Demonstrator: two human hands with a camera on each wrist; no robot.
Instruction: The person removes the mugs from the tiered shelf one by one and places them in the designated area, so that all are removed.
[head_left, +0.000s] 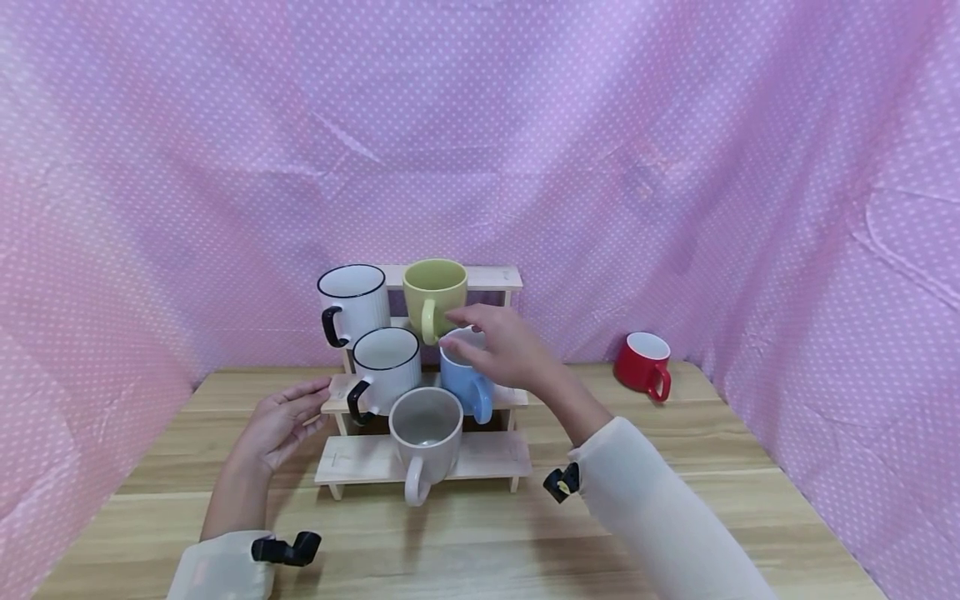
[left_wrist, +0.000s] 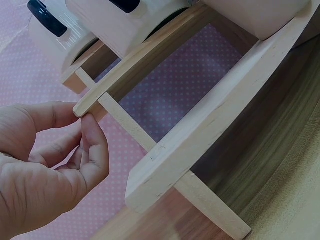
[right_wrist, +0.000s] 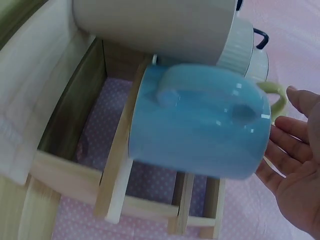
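A three-tier wooden rack carries several mugs. My left hand pinches the end of its middle shelf between thumb and finger, as the left wrist view shows. Over the light blue mug on the middle tier is my right hand, fingers extended, close by the handle of the yellow-green mug on the top tier. White mugs with black rims and handles stand on the left: an upper mug and a middle-tier mug. A greyish mug occupies the bottom tier, handle forward.
A red mug with a white inside sits apart on the wooden table, at the back right. Behind the table hangs a pink dotted cloth. Black clips are fastened at both sleeve cuffs.
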